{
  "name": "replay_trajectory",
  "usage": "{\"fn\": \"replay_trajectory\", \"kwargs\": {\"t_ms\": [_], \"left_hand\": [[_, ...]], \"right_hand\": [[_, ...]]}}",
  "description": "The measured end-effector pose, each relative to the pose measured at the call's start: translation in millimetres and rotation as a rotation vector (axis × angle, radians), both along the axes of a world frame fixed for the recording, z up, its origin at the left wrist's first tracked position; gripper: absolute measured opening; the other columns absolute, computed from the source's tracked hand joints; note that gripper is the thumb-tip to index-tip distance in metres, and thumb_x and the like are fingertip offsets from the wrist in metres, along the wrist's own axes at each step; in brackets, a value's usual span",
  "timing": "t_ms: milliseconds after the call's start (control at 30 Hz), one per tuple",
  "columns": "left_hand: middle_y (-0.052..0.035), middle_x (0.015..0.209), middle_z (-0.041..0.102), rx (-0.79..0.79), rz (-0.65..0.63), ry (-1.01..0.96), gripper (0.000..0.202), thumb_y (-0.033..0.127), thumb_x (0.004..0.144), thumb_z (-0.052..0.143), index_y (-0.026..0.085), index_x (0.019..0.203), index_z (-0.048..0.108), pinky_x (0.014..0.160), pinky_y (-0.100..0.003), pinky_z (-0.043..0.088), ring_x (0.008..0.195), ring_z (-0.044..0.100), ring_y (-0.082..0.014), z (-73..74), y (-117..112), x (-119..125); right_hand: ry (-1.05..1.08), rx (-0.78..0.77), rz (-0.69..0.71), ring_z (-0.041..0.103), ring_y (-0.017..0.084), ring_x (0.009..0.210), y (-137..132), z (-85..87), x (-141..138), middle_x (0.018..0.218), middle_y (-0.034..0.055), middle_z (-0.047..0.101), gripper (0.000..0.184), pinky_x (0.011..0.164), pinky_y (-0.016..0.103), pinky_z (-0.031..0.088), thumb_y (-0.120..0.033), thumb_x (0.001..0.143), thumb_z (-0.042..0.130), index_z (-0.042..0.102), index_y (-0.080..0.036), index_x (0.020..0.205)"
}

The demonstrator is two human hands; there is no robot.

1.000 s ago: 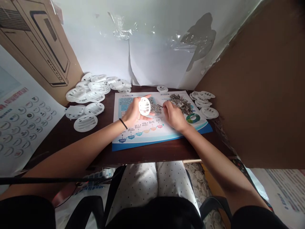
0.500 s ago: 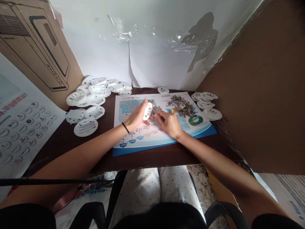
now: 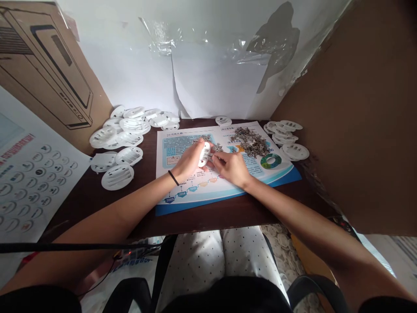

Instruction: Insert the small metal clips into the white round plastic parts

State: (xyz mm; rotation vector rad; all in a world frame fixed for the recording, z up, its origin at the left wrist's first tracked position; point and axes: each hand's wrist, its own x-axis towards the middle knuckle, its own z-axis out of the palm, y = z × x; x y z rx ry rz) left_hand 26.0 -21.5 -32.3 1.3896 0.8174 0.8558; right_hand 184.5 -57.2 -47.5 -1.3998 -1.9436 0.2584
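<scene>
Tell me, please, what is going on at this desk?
A person's left hand holds a round white disc tilted above a printed sheet. The right hand has its fingertips at the disc; anything pinched there is too small to identify. Small metallic-looking parts lie heaped on the sheet, with more white discs to either side.

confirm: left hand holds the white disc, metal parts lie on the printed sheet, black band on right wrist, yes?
No: the head view shows the black band on the left wrist. The left hand holds the white disc, and metal parts lie on the printed sheet.
</scene>
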Motion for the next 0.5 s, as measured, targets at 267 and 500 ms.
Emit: {"fn": "replay_trajectory", "kwargs": {"t_ms": [267,500], "left_hand": [[-0.0102,0.092,0.067,0.025,-0.008,0.013,0.052,0.059,0.094,0.032,0.014,0.105,0.056,0.054,-0.023,0.053,0.069,0.066,-0.0147,-0.7,0.4,1.3],[-0.0113,0.098,0.065,0.021,-0.007,0.012,0.054,0.062,0.093,0.033,0.014,0.107,0.054,0.056,-0.026,0.055,0.069,0.065,-0.0151,-0.8,-1.3,2.4]], "right_hand": [[-0.071,-0.019,-0.022,0.039,0.010,0.049,-2.0,2.5,-0.1,0.052,-0.0003,0.054,0.027,0.057,0.027,0.032,-0.025,0.087,0.046,0.063,-0.019,0.066],[-0.113,-0.021,-0.036,0.037,0.010,0.049,-1.6,2.6,-2.0,0.053,0.0008,0.053,0.029,0.057,0.028,0.032,-0.025,0.088,0.043,0.058,-0.020,0.063]]}}
